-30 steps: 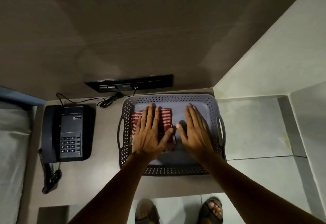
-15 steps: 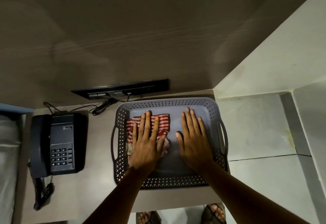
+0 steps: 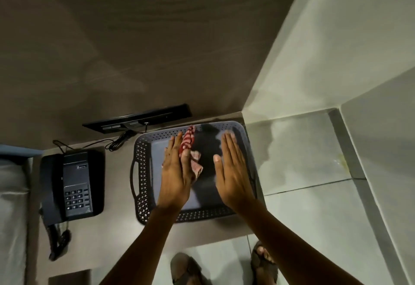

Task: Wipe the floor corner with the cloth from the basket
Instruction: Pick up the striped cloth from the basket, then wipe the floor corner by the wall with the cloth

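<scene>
Your left hand point(image 3: 174, 179) pinches the red striped cloth point(image 3: 189, 150), lifted over the grey basket point(image 3: 140, 172) on the counter; your right hand point(image 3: 232, 172) flat and empty, fingers extended, over the basket's right side

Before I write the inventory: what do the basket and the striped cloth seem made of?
Basket: likely moulded plastic, grey, matte; perforated walls and built-in handles suggest it. Cloth: soft woven fabric, red-and-white striped; it bunches and hangs limp in the left hand.
</scene>
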The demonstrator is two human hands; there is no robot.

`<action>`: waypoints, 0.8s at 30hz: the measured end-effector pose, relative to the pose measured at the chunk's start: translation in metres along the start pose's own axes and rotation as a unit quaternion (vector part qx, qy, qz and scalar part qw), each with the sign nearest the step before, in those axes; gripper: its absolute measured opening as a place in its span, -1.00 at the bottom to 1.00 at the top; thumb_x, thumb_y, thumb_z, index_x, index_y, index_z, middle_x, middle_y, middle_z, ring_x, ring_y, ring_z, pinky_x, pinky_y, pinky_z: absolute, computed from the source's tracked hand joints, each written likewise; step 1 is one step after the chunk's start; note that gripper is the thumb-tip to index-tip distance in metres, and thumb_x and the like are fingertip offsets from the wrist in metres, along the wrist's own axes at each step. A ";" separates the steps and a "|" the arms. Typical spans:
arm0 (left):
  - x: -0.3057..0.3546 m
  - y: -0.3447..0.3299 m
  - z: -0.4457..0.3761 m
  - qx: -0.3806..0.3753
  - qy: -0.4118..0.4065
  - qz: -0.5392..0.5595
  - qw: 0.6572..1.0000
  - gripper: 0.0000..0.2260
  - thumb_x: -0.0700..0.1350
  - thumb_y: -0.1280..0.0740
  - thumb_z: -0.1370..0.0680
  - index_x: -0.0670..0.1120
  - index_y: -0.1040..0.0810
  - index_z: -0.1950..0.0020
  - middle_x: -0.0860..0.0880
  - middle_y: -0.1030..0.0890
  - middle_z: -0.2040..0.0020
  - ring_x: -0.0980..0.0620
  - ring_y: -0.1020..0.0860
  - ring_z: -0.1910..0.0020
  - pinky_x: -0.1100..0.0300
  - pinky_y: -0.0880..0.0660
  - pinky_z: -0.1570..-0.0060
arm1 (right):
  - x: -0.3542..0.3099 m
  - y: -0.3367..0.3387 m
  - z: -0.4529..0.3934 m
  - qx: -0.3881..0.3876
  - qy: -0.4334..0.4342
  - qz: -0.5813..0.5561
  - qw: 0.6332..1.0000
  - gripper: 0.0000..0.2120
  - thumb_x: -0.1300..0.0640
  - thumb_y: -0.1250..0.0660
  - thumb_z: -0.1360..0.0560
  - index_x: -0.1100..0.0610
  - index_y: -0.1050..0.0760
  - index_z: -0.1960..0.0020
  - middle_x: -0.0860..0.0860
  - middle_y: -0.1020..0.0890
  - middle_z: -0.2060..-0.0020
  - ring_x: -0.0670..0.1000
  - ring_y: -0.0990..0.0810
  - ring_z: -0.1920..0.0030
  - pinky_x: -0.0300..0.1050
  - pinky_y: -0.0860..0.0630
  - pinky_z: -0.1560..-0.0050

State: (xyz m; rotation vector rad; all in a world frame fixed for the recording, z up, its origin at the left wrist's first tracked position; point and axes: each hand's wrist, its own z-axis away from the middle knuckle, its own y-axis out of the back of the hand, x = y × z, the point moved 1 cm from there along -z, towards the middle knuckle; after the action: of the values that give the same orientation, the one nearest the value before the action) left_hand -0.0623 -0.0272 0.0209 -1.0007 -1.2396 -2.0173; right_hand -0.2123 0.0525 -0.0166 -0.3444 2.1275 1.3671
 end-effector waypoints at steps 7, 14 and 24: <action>0.116 -0.032 0.037 -0.029 -0.069 0.031 0.997 -0.43 0.20 0.01 -0.75 0.01 -0.19 -0.73 -0.10 -0.39 -0.69 -0.08 -0.35 -0.69 -0.21 -0.36 -0.65 | 0.020 0.112 0.020 -0.024 -0.169 -0.135 0.976 -0.38 -0.19 0.05 -0.81 0.03 0.02 -0.80 -0.03 -0.08 -0.81 -0.06 -0.10 -0.79 -0.02 -0.15 -0.78; 0.206 -0.153 0.072 -0.026 -0.070 0.105 0.992 -0.51 0.11 -0.06 -0.78 0.05 -0.27 -0.72 -0.13 -0.53 -0.58 -0.13 -0.51 -0.57 -0.23 -0.50 -0.54 | 0.120 0.225 0.074 -0.007 -0.219 -0.099 0.971 -0.38 -0.12 0.02 -0.82 0.10 0.01 -0.81 -0.01 -0.06 -0.82 0.00 -0.04 -0.81 0.15 -0.15 -0.78; 0.227 -0.391 0.104 -0.042 -0.062 0.112 0.991 -0.52 0.09 -0.01 -0.80 -0.01 -0.29 -0.70 -0.12 -0.65 -0.42 -0.03 -0.69 -0.32 -0.10 -0.64 -0.35 | 0.335 0.318 0.174 -0.076 -0.227 0.010 0.971 -0.28 -0.28 0.05 -0.80 0.12 -0.03 -0.80 0.03 -0.12 -0.81 -0.06 -0.02 -0.81 -0.10 -0.03 -0.79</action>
State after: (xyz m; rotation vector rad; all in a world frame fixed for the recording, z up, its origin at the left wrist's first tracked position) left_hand -0.4596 0.2104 0.0484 -1.2627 -1.0589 -1.8701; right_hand -0.5826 0.3788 -0.0328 -0.0579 1.6588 1.4615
